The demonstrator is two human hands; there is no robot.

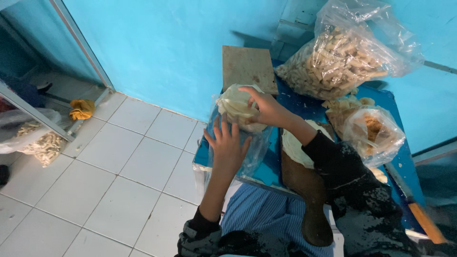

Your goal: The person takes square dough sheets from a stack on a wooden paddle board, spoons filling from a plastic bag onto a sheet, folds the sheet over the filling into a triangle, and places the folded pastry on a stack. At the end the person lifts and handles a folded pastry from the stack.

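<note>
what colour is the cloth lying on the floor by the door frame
Yellow. The cloth lies crumpled at the foot of the frame, seen best in the head view, upper left.

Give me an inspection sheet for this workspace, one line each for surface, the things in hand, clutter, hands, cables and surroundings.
Surface: blue table, crumbs scattered on it.
Things in hand: stack of pale round dough sheets sitting in the mouth of a clear plastic bag.
Clutter: big clear bag of pale sticks, small bag of brown bits, square board, wooden paddle board with a dough sheet on it.
Hands: right hand grips the stack; left hand lies flat on the bag, fingers spread.
Cables: nothing seen.
Surroundings: turquoise wall, white tiled floor, yellow cloth, another bag of sticks at left.
</note>
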